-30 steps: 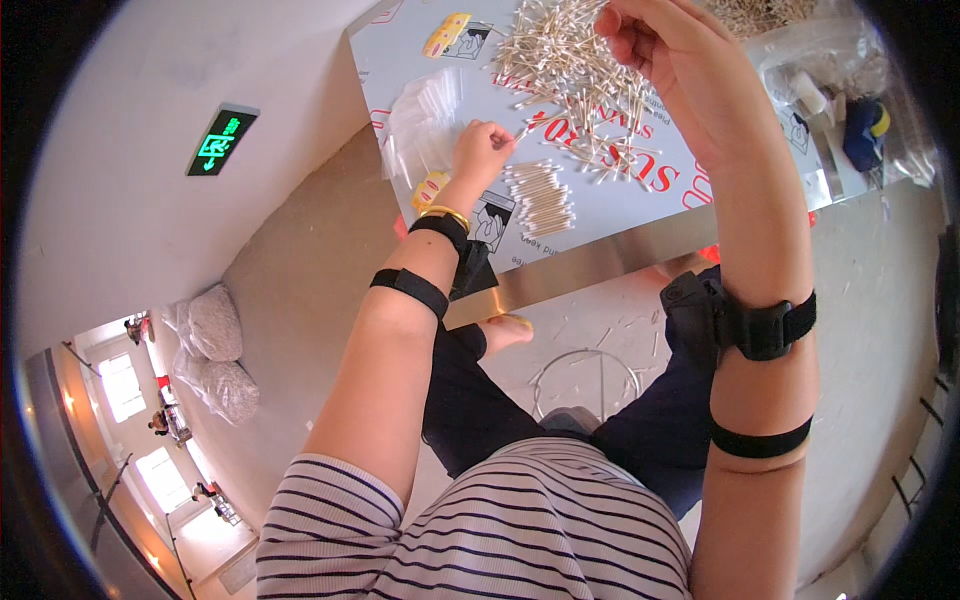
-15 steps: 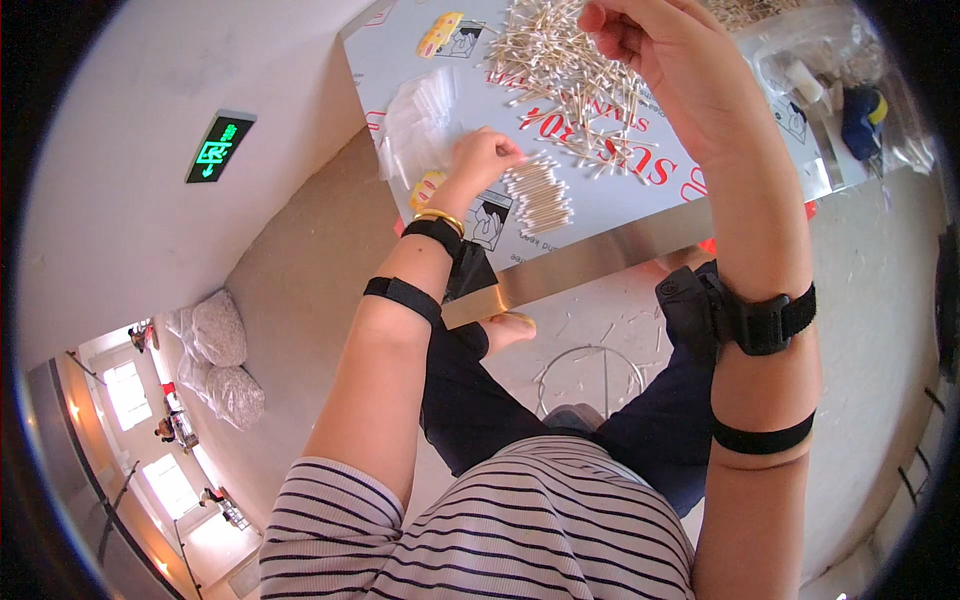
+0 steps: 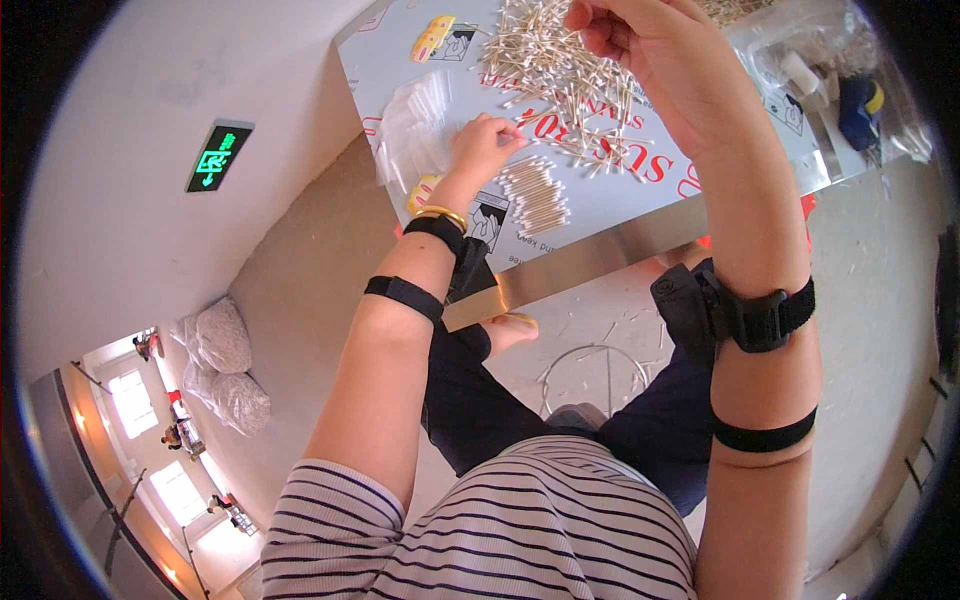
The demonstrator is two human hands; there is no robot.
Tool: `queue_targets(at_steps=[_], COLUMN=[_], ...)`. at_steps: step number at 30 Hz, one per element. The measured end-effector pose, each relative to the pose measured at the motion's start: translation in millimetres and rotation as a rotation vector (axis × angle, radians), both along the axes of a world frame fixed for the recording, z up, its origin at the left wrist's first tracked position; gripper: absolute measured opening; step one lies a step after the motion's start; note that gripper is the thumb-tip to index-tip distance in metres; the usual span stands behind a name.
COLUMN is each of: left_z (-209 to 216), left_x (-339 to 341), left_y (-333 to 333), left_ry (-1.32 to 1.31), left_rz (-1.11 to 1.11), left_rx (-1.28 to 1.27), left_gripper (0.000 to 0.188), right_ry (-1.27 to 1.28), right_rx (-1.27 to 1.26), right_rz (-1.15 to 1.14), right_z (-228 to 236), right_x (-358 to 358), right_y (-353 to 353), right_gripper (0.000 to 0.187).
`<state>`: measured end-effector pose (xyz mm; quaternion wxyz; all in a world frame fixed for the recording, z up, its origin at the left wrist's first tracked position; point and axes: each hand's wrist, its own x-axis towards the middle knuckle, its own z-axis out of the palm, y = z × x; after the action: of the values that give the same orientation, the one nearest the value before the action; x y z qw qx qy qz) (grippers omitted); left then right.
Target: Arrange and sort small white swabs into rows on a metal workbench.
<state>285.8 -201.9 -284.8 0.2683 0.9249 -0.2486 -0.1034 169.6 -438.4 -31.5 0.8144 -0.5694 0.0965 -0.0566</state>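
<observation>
A loose heap of cotton swabs (image 3: 545,60) spreads over the far part of the metal-topped table (image 3: 620,195). Nearer to me, a row of cotton swabs (image 3: 537,197) lies side by side. My left hand (image 3: 484,150) is just beyond the upper left end of this row, its fingers closed in a pinch; whatever is between the fingertips is too small to make out. Above the heap's right side hangs my right hand (image 3: 650,45) with curled fingers, its fingertips partly hidden. Clear plastic bags (image 3: 415,125) lie fanned out left of my left hand.
Yellow printed cards (image 3: 432,38) lie on the table's left side. A clear bag (image 3: 800,60) and a dark blue object with yellow (image 3: 860,115) are at the right. Below the table, a metal ring (image 3: 595,350) stands on the floor among scattered swabs.
My left hand has shifted slightly away from the row of swabs, toward the heap. My right hand has drifted a little to the left and remains over the heap.
</observation>
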Motion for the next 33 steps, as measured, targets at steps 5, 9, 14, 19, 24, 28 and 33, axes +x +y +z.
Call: queue_targets(at_steps=[5,9,14,19,24,28,33], left_z=[18.8,16.6,10.2,10.5,20.8,23.7,24.5], left_x=[-13.8,-12.6,-15.2,-3.3,10.9,17.8,17.9], left_y=[-33.5,-41.0,-57.4,-66.9,-52.3,-30.9,-4.6], left_ry=[-0.163,-0.131,-0.166,-0.212,-0.265,-0.405,-0.306], left_rz=[-0.126,-0.174,-0.241,-0.321,-0.419,-0.507,-0.424], left_rx=[0.188,0.1,0.15,0.123,0.232,0.337,0.298], left_gripper=[0.017,0.015,0.014,0.015,0.011,0.01,0.009], right_ry=[-0.008,-0.014,0.026,0.037,0.012,0.016,0.058], right_rx=[0.022,0.024,0.014,0.003,-0.004,0.042,0.022], right_rz=[0.003,0.007,-0.01,-0.003,0.008,0.015,0.003], right_z=[-2.8,-7.0,1.3,3.0,-0.2,0.9,5.6], right_x=[0.3,4.9,-0.7,-2.3,-1.8,-1.2,-1.6], right_y=[-2.3,-3.7,-5.1,-4.1,-7.0,-5.3,0.0], right_gripper=[0.02,0.021,0.021,0.022,0.022,0.023,0.022])
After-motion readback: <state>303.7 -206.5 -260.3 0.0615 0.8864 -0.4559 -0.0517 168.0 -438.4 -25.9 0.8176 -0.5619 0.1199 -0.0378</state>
